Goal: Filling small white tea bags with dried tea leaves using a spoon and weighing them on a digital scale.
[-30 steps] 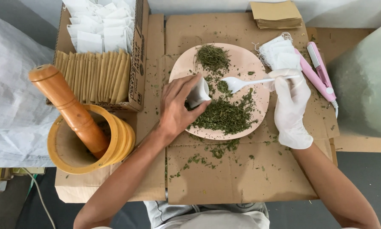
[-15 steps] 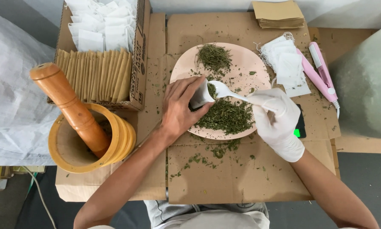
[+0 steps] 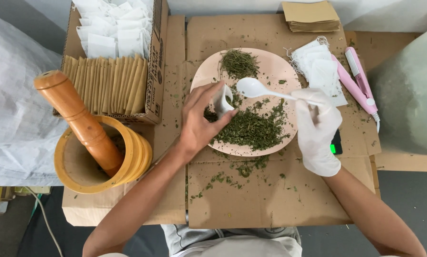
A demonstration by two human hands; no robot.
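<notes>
We see our bare left hand (image 3: 199, 124) reaching over the near-left rim of a pink plate (image 3: 270, 71), its fingers (image 3: 208, 95) pinching a small white sachet (image 3: 221, 101) whose open mouth tilts up and to the right, with a bit of green showing inside. Our right hand (image 3: 318, 131), in a white glove, has its fingers closed around the handle of a white plastic spoon (image 3: 254, 87); the bowl of the spoon hangs just right of the sachet's mouth, close to it but not touching as far as we can tell, and it looks empty. Below and between both sets of fingers lies the main heap of dried green herb (image 3: 251, 128) on the plate, and a smaller clump of longer herb stems (image 3: 239, 63) sits on the far side of the plate, beyond the sachet. Crumbs of herb are scattered on the flattened cardboard (image 3: 251, 200) that covers the desk, nearer to us than the plate. Just right of the gloved fingers lies a loose pile of empty white sachets (image 3: 318, 66), and beyond that a pink hand sealer (image 3: 358, 78). A dark device with a green light (image 3: 336, 145) peeps out from under the gloved hand. Well to the left of the bare fingers stands a yellow mortar (image 3: 99, 159) with a wooden pestle (image 3: 80, 121) leaning in it, and beyond it a cardboard box (image 3: 156, 66) holding upright brown packets (image 3: 104, 85) and more white sachets. A stack of brown envelopes (image 3: 312, 15) lies at the far edge.
</notes>
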